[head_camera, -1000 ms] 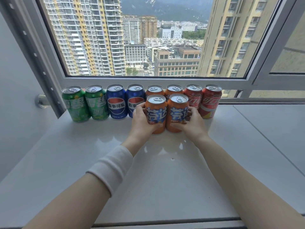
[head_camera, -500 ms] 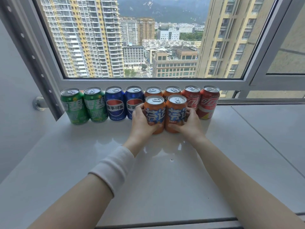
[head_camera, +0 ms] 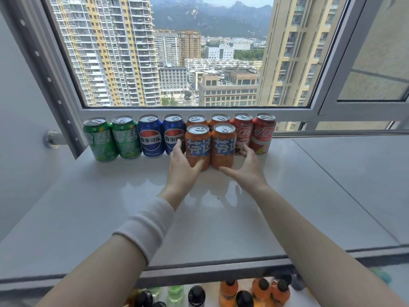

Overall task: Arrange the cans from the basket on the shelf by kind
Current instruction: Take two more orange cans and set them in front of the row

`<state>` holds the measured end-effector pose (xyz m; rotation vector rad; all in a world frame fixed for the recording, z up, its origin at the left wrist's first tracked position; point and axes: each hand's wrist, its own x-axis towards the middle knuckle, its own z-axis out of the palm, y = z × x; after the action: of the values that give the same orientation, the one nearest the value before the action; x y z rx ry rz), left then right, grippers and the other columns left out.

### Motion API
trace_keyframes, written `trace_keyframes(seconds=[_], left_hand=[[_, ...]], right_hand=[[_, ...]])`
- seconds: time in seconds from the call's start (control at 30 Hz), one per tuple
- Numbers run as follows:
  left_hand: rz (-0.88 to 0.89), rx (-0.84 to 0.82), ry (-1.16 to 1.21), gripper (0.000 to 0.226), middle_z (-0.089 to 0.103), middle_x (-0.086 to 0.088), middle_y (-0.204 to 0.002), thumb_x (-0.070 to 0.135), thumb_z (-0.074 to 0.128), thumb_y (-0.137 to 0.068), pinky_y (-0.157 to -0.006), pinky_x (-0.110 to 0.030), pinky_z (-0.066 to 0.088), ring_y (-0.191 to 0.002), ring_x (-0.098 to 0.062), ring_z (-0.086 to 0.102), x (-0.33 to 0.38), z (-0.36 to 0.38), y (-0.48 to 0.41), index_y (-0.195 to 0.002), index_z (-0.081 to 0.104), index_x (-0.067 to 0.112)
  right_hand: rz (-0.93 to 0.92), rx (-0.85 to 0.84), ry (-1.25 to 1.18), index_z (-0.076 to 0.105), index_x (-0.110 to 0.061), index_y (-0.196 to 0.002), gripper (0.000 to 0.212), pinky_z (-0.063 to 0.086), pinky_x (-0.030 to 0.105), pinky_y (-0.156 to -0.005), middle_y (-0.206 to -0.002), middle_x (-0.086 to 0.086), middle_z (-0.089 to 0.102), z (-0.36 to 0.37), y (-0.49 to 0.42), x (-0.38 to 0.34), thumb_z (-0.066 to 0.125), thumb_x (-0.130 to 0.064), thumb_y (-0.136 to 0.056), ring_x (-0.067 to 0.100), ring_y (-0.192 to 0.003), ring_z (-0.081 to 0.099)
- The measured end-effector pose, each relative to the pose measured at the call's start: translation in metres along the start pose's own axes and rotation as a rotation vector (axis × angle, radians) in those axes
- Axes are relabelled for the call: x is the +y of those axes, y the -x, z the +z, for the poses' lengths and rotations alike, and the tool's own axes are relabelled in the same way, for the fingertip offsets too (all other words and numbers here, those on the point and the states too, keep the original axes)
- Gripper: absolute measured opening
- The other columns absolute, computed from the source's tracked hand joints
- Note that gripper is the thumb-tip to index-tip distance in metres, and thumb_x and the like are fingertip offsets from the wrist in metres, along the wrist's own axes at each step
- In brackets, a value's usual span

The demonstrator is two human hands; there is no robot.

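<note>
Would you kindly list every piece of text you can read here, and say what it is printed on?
"雪碧": two green cans, partly turned away.
"百事可乐": left blue can; on the right blue can the left hand covers the last character.
"芬达": two front orange cans.
"可口": two red cans, rest turned away.
Small print on blue and red cans: too small to read.

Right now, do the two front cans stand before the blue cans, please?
No, the front orange cans stand before the other orange cans.
</note>
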<state>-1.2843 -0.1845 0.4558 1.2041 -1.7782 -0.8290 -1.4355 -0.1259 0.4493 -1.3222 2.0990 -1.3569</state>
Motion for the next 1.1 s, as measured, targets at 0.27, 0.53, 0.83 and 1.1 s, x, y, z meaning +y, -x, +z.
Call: trace_keyframes(seconds=[0.27, 0.53, 0.83, 1.1], left_hand=[[0.010, 0.013, -0.178, 0.073, 0.026, -0.013, -0.149, 0.020, 0.061, -0.088, -0.111, -0.028, 0.020, -0.139, -0.023, 0.024, 0.014, -0.009, 0.087, -0.145, 0.019, 0.004], [0.130, 0.007, -0.363, 0.067, 0.032, -0.017, -0.144, 0.021, 0.058, -0.089, -0.112, -0.034, 0.022, -0.136, -0.028, 0.027, 0.028, -0.024, 0.171, -0.143, 0.023, 0.001], [0.261, -0.048, -0.358, 0.060, 0.037, -0.017, -0.142, 0.020, 0.057, -0.090, -0.114, -0.038, 0.022, -0.137, -0.027, 0.029, 0.026, -0.024, 0.259, -0.140, 0.030, -0.001], [0.168, -0.181, -0.376, 0.058, 0.037, -0.013, -0.143, 0.022, 0.055, -0.091, -0.112, -0.040, 0.024, -0.135, -0.027, 0.031, 0.006, 0.003, 0.351, -0.140, 0.031, 0.005]], right_hand=[[-0.092, -0.039, 0.129, 0.022, -0.005, -0.145, 0.089, 0.027, 0.027, -0.107, -0.146, 0.013, 0.032, -0.030, 0.078, 0.008, 0.073, -0.030, -0.077, 0.022, -0.135, 0.031], [-0.241, -0.024, 0.244, 0.029, -0.003, -0.141, 0.072, 0.027, 0.034, -0.112, -0.146, 0.015, 0.034, -0.053, 0.161, 0.016, 0.064, -0.032, -0.085, 0.025, -0.138, 0.027], [-0.241, 0.008, 0.304, 0.034, -0.001, -0.138, 0.064, 0.025, 0.035, -0.113, -0.143, 0.015, 0.038, -0.077, 0.260, 0.030, 0.062, -0.027, -0.088, 0.027, -0.141, 0.024], [-0.172, -0.048, 0.352, 0.037, -0.004, -0.136, 0.058, 0.029, 0.029, -0.106, -0.139, 0.013, 0.041, -0.094, 0.358, 0.074, 0.061, -0.027, -0.089, 0.025, -0.134, 0.033]])
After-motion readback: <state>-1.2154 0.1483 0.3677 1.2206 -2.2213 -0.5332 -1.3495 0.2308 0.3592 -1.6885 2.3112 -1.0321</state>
